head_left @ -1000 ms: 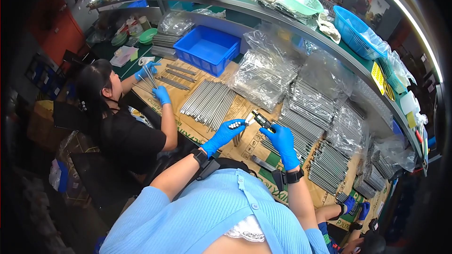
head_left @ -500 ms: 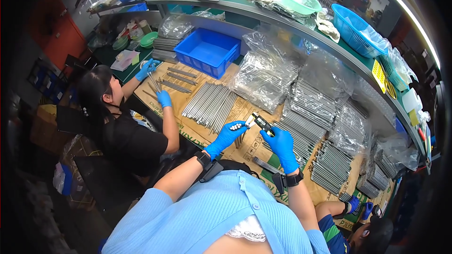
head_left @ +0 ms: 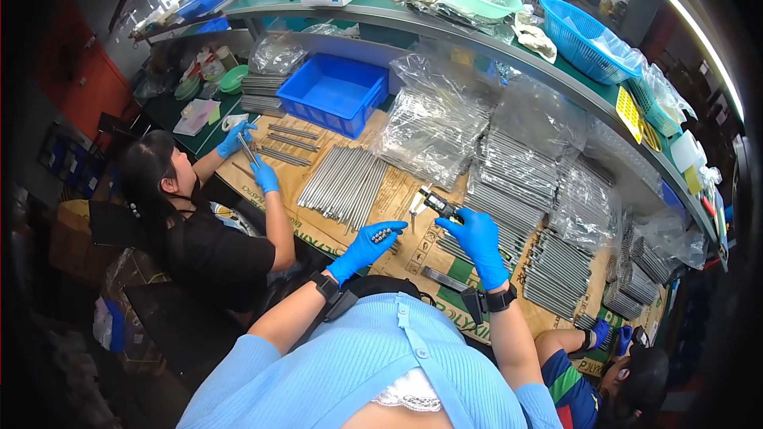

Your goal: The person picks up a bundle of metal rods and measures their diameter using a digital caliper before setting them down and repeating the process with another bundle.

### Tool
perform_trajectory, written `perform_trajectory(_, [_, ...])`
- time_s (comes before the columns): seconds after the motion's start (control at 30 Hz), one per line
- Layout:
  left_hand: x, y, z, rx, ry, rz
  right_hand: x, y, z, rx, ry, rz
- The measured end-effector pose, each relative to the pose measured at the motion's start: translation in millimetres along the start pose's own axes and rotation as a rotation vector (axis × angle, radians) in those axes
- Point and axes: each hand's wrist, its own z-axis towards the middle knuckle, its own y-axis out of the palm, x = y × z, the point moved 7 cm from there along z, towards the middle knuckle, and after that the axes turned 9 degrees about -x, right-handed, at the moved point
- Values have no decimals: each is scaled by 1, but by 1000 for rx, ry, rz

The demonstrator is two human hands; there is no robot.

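Note:
My left hand (head_left: 362, 253), in a blue glove, is closed around a small bundle of metal rods (head_left: 383, 235), whose ends face up and away from me. Most of their length is hidden by the hand. My right hand (head_left: 478, 245), gloved too, grips a digital caliper (head_left: 437, 203) with its jaws pointing left. A gap separates the jaws from the bundle. Beyond my left hand, a row of loose metal rods (head_left: 343, 187) lies on brown paper (head_left: 409, 250). A slim grey bar-shaped object (head_left: 445, 279) rests below my right hand.
Plastic-wrapped rod stacks (head_left: 433, 131) and more rods (head_left: 556, 278) spread to the right. A blue bin (head_left: 334, 95) stands at the back under a raised shelf (head_left: 429, 20). A co-worker's gloved hands (head_left: 253, 160) handle rods at left; another co-worker's hands (head_left: 610, 338) are at lower right.
My left hand has drawn back toward me and left with the rods, away from the caliper jaws. The caliper stays in my right hand. The whole view has shifted slightly.

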Motion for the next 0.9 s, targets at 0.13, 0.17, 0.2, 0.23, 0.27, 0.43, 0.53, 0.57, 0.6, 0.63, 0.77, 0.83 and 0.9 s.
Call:
perform_trajectory(0.13, [14, -2, 0, 73, 186, 340, -12, -5, 13, 50, -42, -47])
perform_trajectory(0.17, [25, 0, -3, 114, 287, 503, -16, -4, 17, 57, -47, -65])
perform_trajectory(0.2, [27, 1, -1, 119, 279, 500, -21, -3, 19, 63, -52, -82])
perform_trajectory(0.23, [35, 1, -1, 195, 319, 649, -26, -2, 21, 54, -53, -81])
perform_trajectory(0.27, [46, 1, 0, 272, 359, 801, -37, -3, 25, 35, -75, -84])
perform_trajectory(0.43, [24, -11, 13, 337, 198, 445, -60, 11, 33, 24, -144, -119])
perform_trajectory(0.53, [14, -20, 19, 319, 246, 389, -51, 18, 34, 16, -130, -127])
perform_trajectory(0.57, [11, -23, 19, 307, 271, 362, -44, 19, 34, -1, -100, -119])
perform_trajectory(0.6, [12, -24, 19, 310, 270, 359, -38, 19, 32, -17, -66, -111])
perform_trajectory(0.63, [9, -26, 20, 308, 220, 302, -37, 21, 29, -20, -66, -114])
perform_trajectory(0.77, [4, -26, 20, 308, 143, 169, -33, 29, 20, -77, -62, -81])
perform_trajectory(0.83, [6, -26, 20, 323, 190, 136, -30, 33, 17, -97, -45, -65])
perform_trajectory(0.9, [5, -25, 20, 306, 165, 164, -27, 35, 15, -108, -33, -57])
